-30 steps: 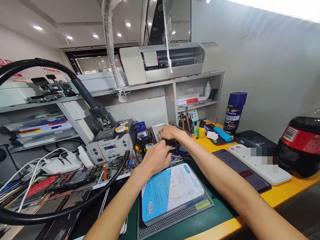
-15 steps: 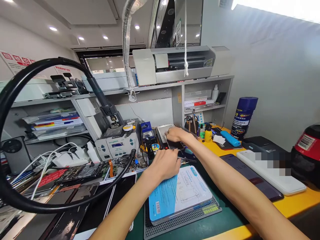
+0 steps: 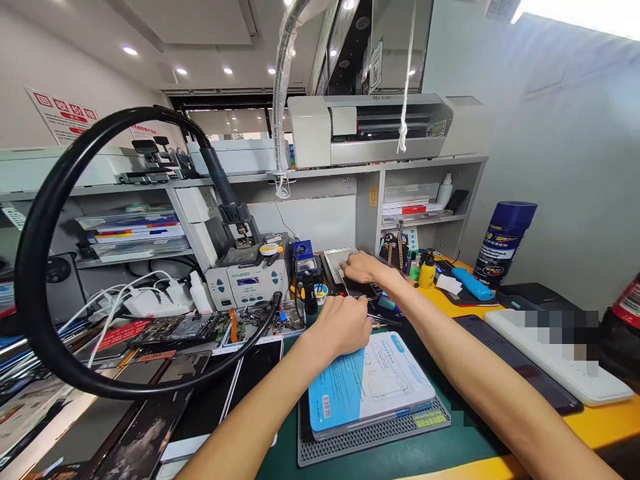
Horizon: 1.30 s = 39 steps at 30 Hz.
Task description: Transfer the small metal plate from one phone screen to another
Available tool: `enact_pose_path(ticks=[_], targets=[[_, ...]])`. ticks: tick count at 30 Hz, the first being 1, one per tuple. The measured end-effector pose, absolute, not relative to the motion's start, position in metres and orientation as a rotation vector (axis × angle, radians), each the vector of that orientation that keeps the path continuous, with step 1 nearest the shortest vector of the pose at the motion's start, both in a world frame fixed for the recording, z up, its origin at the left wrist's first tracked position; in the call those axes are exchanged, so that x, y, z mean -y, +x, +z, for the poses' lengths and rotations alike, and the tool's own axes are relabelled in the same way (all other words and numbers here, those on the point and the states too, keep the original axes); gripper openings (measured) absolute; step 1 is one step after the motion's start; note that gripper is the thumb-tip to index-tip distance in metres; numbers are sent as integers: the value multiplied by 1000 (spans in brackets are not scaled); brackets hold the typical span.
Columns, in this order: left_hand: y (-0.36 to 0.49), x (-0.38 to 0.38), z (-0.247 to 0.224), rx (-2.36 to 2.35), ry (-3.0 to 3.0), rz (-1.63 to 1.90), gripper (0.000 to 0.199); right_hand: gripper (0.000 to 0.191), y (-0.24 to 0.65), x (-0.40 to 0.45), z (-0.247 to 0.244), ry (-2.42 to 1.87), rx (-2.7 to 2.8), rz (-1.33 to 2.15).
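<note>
My left hand is curled at the far edge of a blue-and-white flat package with a phone outline printed on it. Its fingertips face away from me, and whatever they grip is hidden. Farther back, my right hand reaches over a dark flat panel beside a light metal tray. The fingers of that hand bend inward, and I cannot make out what is in them. Beneath the package lies a grey perforated mat.
At the left stands a grey rework station with a thick black hose looping forward. Phone screens and circuit boards lie there. On the right are a blue spray can, a yellow bottle and a white slab.
The whole view has shifted, so everything sits farther right in the picture. Both hands keep nearly the same pose and place relative to the package and tray.
</note>
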<state>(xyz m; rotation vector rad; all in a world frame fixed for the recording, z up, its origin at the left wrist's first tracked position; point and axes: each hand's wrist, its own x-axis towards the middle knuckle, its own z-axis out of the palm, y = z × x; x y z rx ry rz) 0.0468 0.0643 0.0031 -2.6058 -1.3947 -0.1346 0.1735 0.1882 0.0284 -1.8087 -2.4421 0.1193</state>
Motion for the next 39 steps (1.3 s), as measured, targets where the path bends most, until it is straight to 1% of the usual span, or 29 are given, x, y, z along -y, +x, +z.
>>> enact_pose_path(ticks=[17, 29, 39], targets=[[44, -67, 1, 1388, -2636, -129, 34, 32, 171, -188, 27, -1809, 2420, 92], [43, -66, 5, 1403, -2604, -62, 34, 34, 169, -181, 28, -1734, 2406, 80], [48, -74, 5, 1401, -2595, 12, 44, 33, 166, -188, 23, -1733, 2414, 84]])
